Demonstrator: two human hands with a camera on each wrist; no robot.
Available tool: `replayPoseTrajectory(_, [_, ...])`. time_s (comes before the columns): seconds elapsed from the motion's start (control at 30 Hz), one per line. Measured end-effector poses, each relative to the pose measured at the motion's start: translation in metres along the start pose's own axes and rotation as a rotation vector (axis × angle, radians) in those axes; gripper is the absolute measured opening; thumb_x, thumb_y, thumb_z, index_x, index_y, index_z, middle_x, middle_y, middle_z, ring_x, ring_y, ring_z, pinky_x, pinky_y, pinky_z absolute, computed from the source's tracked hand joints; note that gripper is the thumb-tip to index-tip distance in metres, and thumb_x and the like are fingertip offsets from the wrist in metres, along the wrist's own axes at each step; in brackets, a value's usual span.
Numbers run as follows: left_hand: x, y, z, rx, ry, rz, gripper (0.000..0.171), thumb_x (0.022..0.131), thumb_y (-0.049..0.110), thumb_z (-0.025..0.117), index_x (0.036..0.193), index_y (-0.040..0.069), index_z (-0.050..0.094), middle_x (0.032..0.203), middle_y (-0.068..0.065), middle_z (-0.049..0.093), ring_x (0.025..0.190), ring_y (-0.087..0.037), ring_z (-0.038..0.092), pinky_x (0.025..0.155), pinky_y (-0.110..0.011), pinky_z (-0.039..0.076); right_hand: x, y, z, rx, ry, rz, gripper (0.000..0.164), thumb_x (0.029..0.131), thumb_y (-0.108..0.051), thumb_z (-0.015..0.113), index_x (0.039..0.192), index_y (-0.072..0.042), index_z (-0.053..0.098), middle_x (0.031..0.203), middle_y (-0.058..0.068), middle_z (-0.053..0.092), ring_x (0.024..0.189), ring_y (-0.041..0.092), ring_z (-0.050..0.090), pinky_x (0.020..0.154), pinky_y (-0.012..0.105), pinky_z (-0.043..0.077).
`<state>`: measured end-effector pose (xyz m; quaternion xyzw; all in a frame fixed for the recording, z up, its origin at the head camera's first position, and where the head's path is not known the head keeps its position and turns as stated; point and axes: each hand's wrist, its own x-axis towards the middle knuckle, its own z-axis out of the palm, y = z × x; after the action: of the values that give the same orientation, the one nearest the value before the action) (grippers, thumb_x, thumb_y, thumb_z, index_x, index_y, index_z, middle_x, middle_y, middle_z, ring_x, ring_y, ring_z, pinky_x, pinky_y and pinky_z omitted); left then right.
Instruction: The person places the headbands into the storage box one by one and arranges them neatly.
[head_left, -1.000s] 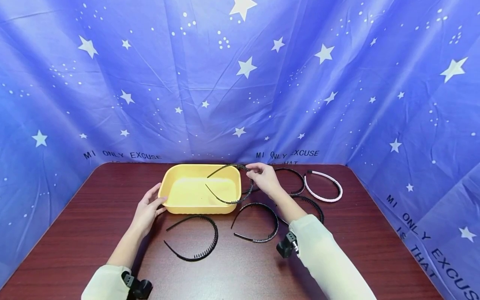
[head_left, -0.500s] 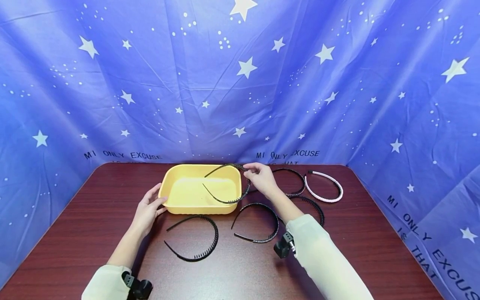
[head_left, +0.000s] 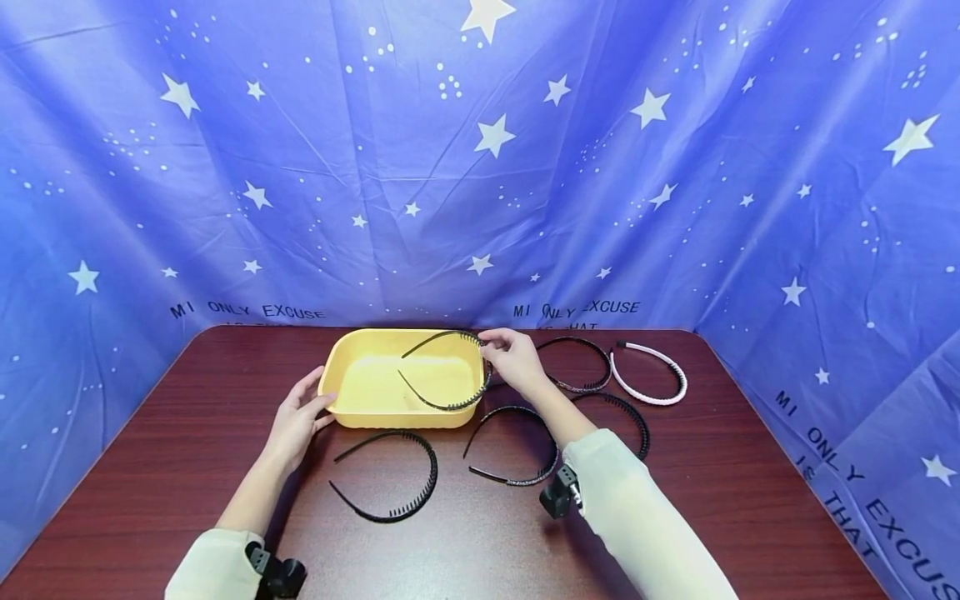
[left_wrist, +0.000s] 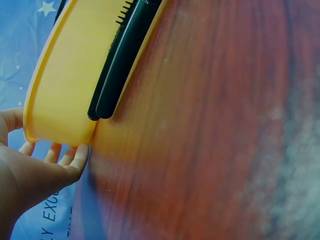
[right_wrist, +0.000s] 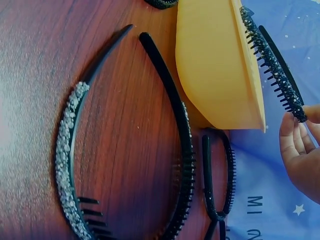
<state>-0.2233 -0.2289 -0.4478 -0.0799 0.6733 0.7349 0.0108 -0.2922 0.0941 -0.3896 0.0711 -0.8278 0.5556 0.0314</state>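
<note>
My left hand (head_left: 291, 423) holds the left end of a yellow plastic tub (head_left: 397, 421); in the left wrist view, its thumb and fingers wrap the tub's end. At the tub's right end my right hand (head_left: 519, 365) pinches a black toothed headband (head_left: 454, 408), whose two tips point left over the tub's inside. Dark glitter covers this headband (right_wrist: 275, 65) in the right wrist view, where the fingertips grip its curved part. In front of the tub lies a plain black toothed headband (head_left: 432, 479). Right of that rests a black headband with silver glitter (head_left: 553, 457).
Further right on the dark red wood table (head_left: 750, 517) are two more black headbands, one at the back (head_left: 607, 367) and one nearer (head_left: 642, 429). A pinkish-white headband (head_left: 680, 387) lies at the far right. A blue star-printed curtain (head_left: 420, 167) hangs behind the table.
My right hand has moved slightly left with the glitter headband, whose tips now reach further over the tub. The left hand and the tub look unmoved.
</note>
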Motion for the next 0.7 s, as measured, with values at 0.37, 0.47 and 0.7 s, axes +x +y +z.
replayPoseTrajectory(0.37, [0.001, -0.001, -0.001, 0.027, 0.000, -0.004, 0.063, 0.095, 0.013, 0.052, 0.149, 0.013, 0.020, 0.119, 0.005, 0.044, 0.089, 0.007, 0.055, 0.079, -0.018, 0.050, 0.001, -0.002, 0.012, 0.014, 0.039, 0.002, 0.024, 0.084, -0.006, 0.062, 0.107, -0.004, 0.068, 0.084, 0.006, 0.061, 0.067, 0.008, 0.050, 0.059, 0.019, 0.043])
replayPoseTrajectory(0.47, [0.001, -0.001, -0.001, 0.034, -0.001, 0.001, 0.064, 0.095, 0.014, 0.052, 0.150, 0.012, 0.019, 0.122, 0.002, 0.043, 0.089, 0.007, 0.055, 0.079, -0.018, 0.050, 0.002, -0.002, 0.016, 0.015, 0.054, 0.014, 0.023, 0.083, -0.006, 0.063, 0.105, -0.005, 0.069, 0.083, 0.005, 0.060, 0.064, 0.007, 0.050, 0.056, 0.019, 0.045])
replayPoseTrajectory(0.7, [0.000, 0.000, -0.001, 0.032, 0.004, -0.008, 0.063, 0.095, 0.014, 0.052, 0.150, 0.014, 0.020, 0.129, -0.003, 0.041, 0.090, 0.008, 0.055, 0.079, -0.017, 0.050, 0.002, 0.001, 0.021, 0.021, 0.066, -0.007, 0.022, 0.081, -0.006, 0.062, 0.102, -0.006, 0.070, 0.079, 0.005, 0.061, 0.061, 0.006, 0.049, 0.054, 0.019, 0.044])
